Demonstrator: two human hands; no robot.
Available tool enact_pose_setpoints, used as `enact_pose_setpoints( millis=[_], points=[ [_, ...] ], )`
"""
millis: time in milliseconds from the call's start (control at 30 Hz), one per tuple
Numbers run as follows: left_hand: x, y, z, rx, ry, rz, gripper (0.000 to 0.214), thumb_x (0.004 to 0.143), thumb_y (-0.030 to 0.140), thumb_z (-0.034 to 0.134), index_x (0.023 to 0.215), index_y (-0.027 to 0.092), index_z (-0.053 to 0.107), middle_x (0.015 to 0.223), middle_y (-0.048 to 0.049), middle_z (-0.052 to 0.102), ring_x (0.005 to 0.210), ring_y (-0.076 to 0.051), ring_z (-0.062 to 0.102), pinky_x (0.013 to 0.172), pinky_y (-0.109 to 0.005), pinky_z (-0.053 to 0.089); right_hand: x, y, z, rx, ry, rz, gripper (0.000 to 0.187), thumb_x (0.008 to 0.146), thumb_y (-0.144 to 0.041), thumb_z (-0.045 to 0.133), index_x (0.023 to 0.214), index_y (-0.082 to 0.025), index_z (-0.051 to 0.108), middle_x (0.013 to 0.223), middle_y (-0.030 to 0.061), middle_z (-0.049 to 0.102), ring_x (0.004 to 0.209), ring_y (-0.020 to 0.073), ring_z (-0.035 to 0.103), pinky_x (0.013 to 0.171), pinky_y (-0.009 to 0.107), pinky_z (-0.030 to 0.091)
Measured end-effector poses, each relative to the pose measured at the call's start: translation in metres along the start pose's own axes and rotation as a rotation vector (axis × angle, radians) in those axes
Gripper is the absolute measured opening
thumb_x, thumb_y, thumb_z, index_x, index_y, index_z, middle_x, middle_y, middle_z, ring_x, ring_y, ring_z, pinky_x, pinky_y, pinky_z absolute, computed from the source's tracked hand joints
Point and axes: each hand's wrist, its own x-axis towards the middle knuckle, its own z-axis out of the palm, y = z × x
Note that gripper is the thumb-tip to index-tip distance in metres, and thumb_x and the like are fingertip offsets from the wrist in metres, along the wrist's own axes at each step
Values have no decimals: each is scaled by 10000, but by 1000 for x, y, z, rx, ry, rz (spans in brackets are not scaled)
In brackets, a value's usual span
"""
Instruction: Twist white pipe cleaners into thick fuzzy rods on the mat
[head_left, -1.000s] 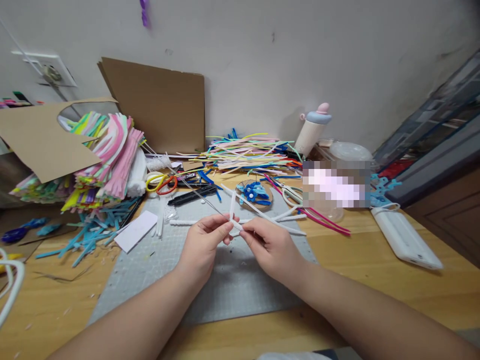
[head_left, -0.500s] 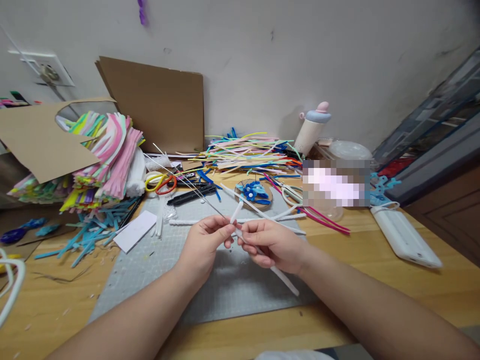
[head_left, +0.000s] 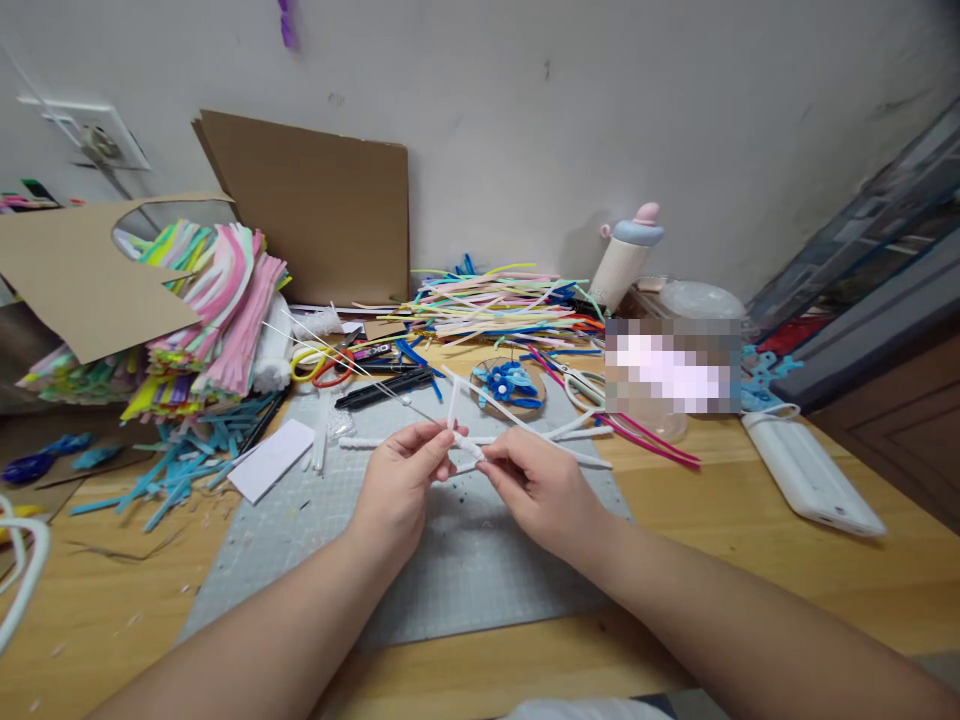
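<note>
Between my two hands is a white pipe cleaner (head_left: 470,450), wound into a short thick coil. My left hand (head_left: 405,475) pinches its left end, where one white strand sticks up and thin bare wires (head_left: 352,364) run out to the upper left. The fingertips of my right hand (head_left: 536,480) are closed on the coil's right end. Just behind the hands, more white pipe cleaners (head_left: 555,430) lie across the grey cutting mat (head_left: 480,590). A round piece with blue pipe-cleaner flowers (head_left: 510,385) sits beyond them.
Colourful pipe cleaners (head_left: 495,305) are heaped by the wall, with bundles (head_left: 225,290) at left beside cardboard (head_left: 315,210). Scissors (head_left: 322,366), a black pen (head_left: 386,388) and a white card (head_left: 271,460) lie nearer. A bottle (head_left: 628,260) and a white device (head_left: 814,475) stand right.
The white strand that hung below my right hand no longer shows there. My right hand has turned, knuckles up, and a white coil now shows between the hands. The wires have swung left.
</note>
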Motion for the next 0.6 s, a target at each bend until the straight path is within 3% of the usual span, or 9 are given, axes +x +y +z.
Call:
enact_pose_setpoints(
  millis=[100,233,367,433,500,533,600],
  points=[
    [0,2,1,-8,1,-13,89,671,204,707,736,145,693,810,-20,685,458,-12,444,515,-164,392,2,-1,0,75,0,66,87,845,-189,510,800,-177,583,722,16,567,679,128,512,634,246,387],
    [0,3,2,7,-7,-11,103,657,211,720,729,142,693,801,-22,685,457,-15,450,508,-166,391,5,0,2,347,-100,341,128,846,-277,509,795,-176,568,590,-32,490,479,84,454,462,212,343],
    [-2,4,2,44,-22,-1,138,660,227,723,762,143,684,773,-16,676,463,-19,457,511,-166,390,8,4,-1,804,-284,592,210,810,-354,547,732,-163,507,537,-66,412,347,39,339,339,179,230],
    [-2,3,2,57,-35,10,141,666,237,719,758,142,670,753,-9,668,463,-23,460,522,-174,399,10,7,-5,1020,-447,697,214,785,-350,572,732,-160,487,575,-60,434,341,23,302,330,173,203],
    [-3,3,2,79,-41,25,138,671,246,714,722,136,649,741,-6,658,460,-27,463,524,-182,402,11,9,-7,1120,-564,752,209,784,-350,564,752,-162,478,612,-54,445,344,19,286,331,173,194],
    [-3,2,2,92,-35,33,143,669,250,713,700,132,639,732,-5,651,457,-28,464,515,-183,397,11,9,-6,1096,-560,742,200,794,-353,551,780,-167,481,626,-53,445,348,22,294,334,174,201],
    [-3,1,2,116,-2,47,158,660,255,716,667,128,623,701,1,634,452,-35,469,488,-183,379,9,7,-4,888,-393,643,191,797,-348,558,872,-184,493,694,-44,472,382,33,341,356,182,246]
  ],
)
